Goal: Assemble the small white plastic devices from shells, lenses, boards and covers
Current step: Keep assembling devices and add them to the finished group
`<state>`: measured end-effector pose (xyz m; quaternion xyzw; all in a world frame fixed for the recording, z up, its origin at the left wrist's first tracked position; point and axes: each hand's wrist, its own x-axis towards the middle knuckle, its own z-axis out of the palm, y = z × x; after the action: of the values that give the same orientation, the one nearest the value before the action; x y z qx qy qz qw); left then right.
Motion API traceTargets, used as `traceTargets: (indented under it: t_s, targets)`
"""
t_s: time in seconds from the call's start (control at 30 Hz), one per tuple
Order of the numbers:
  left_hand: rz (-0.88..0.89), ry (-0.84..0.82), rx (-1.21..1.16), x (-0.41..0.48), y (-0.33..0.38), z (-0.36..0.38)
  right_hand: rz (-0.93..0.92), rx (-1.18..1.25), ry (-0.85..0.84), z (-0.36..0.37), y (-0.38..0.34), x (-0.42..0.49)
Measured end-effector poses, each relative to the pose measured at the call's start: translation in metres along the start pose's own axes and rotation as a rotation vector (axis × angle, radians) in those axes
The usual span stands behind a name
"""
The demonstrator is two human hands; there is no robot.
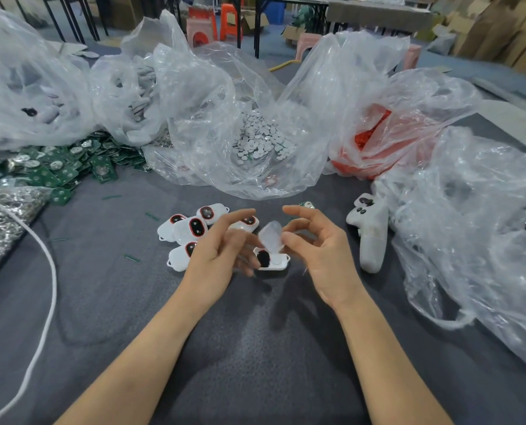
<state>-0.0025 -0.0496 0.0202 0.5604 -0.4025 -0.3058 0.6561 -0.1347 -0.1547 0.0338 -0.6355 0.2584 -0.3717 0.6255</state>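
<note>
A white oval shell with a black part inside sits low between my hands on the grey table. My left hand has its index finger stretched out, and its lower fingers, blurred, curl at the shell's left end. Just above the shell, my right hand pinches a blurred translucent white cover between thumb and fingers. Several assembled white devices with red-ringed black windows lie just left of my left hand.
Green circuit boards are piled at the left. Open plastic bags hold small white discs and red parts. A white handle-shaped tool lies right of my hands, beside crumpled bags. A white cable curves at the left.
</note>
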Motion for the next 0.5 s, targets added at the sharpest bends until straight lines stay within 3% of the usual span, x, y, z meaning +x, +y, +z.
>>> traceTargets:
  t_s: [0.07, 0.17, 0.5]
  targets:
    - [-0.041, -0.001, -0.068, 0.0004, 0.0015, -0.0009, -0.036, -0.109, 0.072, -0.0024, 0.0010, 0.0009]
    - [-0.029, 0.032, 0.008, 0.0000, 0.0003, 0.0020, -0.053, -0.180, 0.073, 0.0003, 0.0020, 0.0000]
    - [0.041, 0.097, 0.240, 0.0010, -0.0054, 0.0010, 0.009, -0.097, 0.019, 0.0008, 0.0013, -0.0024]
